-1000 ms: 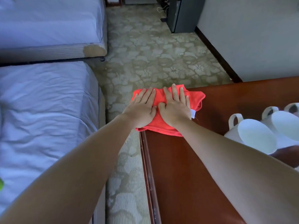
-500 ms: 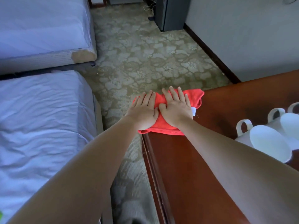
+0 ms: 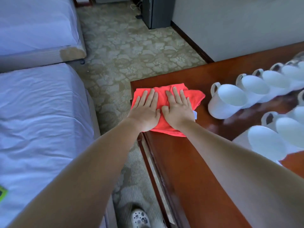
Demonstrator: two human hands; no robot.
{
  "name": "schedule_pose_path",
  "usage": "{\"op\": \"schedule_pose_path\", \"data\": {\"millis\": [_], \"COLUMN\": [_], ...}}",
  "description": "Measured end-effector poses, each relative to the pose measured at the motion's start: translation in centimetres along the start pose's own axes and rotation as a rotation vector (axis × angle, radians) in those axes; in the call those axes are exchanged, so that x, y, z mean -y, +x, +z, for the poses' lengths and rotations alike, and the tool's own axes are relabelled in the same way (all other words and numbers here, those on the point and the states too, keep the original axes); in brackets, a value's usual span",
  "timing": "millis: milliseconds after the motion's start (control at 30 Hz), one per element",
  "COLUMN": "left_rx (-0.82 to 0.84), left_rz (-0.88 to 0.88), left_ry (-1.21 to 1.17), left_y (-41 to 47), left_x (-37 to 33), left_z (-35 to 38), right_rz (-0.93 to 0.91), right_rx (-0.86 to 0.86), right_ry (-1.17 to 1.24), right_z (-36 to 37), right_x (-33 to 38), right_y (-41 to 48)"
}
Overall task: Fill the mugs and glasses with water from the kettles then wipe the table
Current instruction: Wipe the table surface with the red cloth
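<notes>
A red cloth [image 3: 193, 97] lies on the far left corner of the dark wooden table [image 3: 181, 162]. My left hand [image 3: 145, 112] and my right hand [image 3: 178, 111] press flat on it side by side, fingers spread and pointing away from me. Several white mugs stand to the right in two rows, the nearest of the far row [image 3: 227, 101] just right of the cloth and another [image 3: 263, 142] closer to me. A clear glass [image 3: 299, 57] shows blurred at the right edge. No kettle is in view.
The table's left edge [image 3: 148, 153] runs along a narrow strip of patterned carpet [image 3: 131, 46]. Two beds with white sheets [image 3: 41, 120] [image 3: 32, 25] fill the left side. A dark cabinet [image 3: 158, 12] stands by the far wall. My shoe [image 3: 139, 218] is below.
Both hands slid the cloth a little to the right, from overhanging the corner further onto the tabletop. The view swung right and more mugs came into sight.
</notes>
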State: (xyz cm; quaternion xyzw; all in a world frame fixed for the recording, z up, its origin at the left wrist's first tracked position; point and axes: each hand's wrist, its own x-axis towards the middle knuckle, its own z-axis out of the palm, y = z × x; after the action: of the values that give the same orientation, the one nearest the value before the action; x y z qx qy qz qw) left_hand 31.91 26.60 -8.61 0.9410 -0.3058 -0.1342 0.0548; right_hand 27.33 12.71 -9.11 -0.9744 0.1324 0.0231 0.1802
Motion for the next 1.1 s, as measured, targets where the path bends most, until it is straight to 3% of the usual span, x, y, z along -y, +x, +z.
{"op": "schedule_pose_path", "data": {"millis": [200, 333, 700, 1100], "left_rx": [0.047, 0.05, 0.067, 0.094], "left_rz": [0.063, 0.104, 0.257, 0.627], "left_ry": [-0.013, 0.023, 0.15, 0.225], "left_y": [-6.3, -5.6, 6.9, 21.3], "left_x": [-3.0, -2.1, 2.1, 1.2], "left_z": [1.9, 1.6, -2.0, -5.4], "right_rz": [0.046, 0.062, 0.268, 0.621], "right_rx": [0.025, 0.054, 0.044, -0.049], "right_ry": [-0.039, -0.056, 0.023, 0.12], "right_z": [0.4, 0.1, -1.0, -3.0], "right_x": [-0.7, -0.6, 0.7, -1.7], "right_y": [-7.9, -7.7, 2.6, 11.7]}}
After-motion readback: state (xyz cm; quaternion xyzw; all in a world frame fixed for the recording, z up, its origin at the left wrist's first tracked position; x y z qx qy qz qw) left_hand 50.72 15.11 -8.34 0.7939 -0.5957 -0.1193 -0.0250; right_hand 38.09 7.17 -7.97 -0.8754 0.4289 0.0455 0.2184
